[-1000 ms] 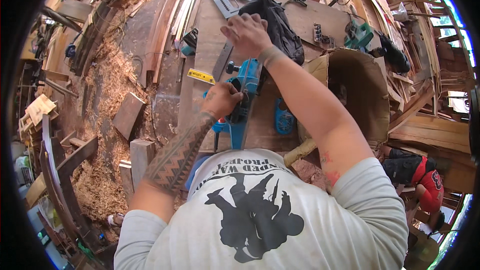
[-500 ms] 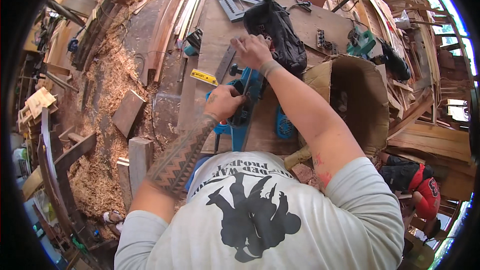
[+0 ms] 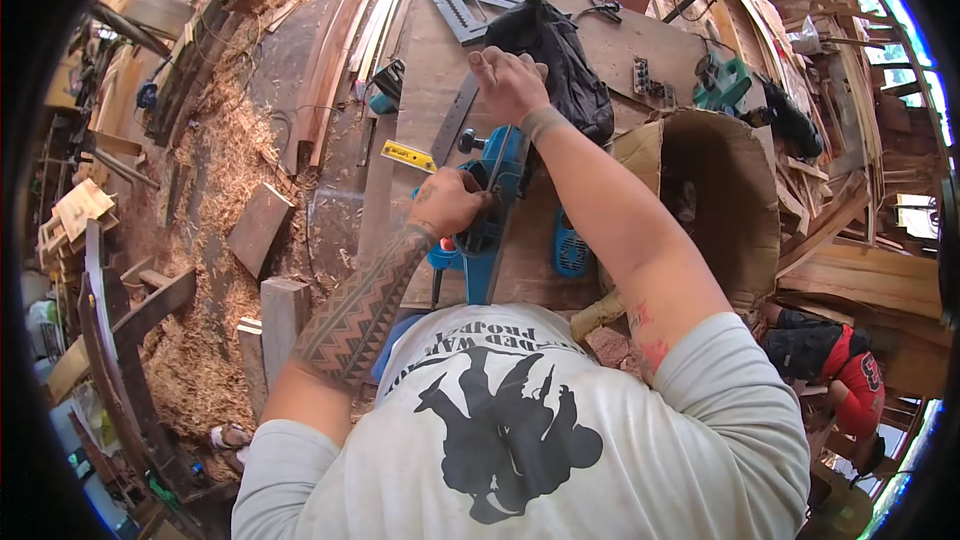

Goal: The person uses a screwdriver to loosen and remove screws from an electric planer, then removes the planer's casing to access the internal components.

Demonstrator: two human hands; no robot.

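Note:
A blue electric planer (image 3: 482, 275) lies on the wooden bench in front of me, its side facing up with a dark recess. My left hand (image 3: 448, 202) is closed at the near left side of this recess, thumb and fingers gripping the planer there. Beyond the planer's far end, my right hand (image 3: 512, 88) is raised with its fingers curled in; whatever they hold is hidden. A thin grey metal strip (image 3: 498, 162) runs along the planer below my right wrist. Left of the planer lie a try square's dark blade (image 3: 455, 120) and its yellow stock (image 3: 407, 154).
A black bag (image 3: 560, 50) and a blue triangular square (image 3: 455, 12) lie farther back. An open cardboard box (image 3: 640, 165) stands right, beside a blue vented cover (image 3: 570, 248). A teal power tool (image 3: 722, 85) rests back right. Wood shavings (image 3: 215, 330) cover the left floor. Someone in red (image 3: 858, 380) is at right.
My right hand has shifted slightly up and away from me, and its outstretched fingers have curled in. My left hand stays at the planer.

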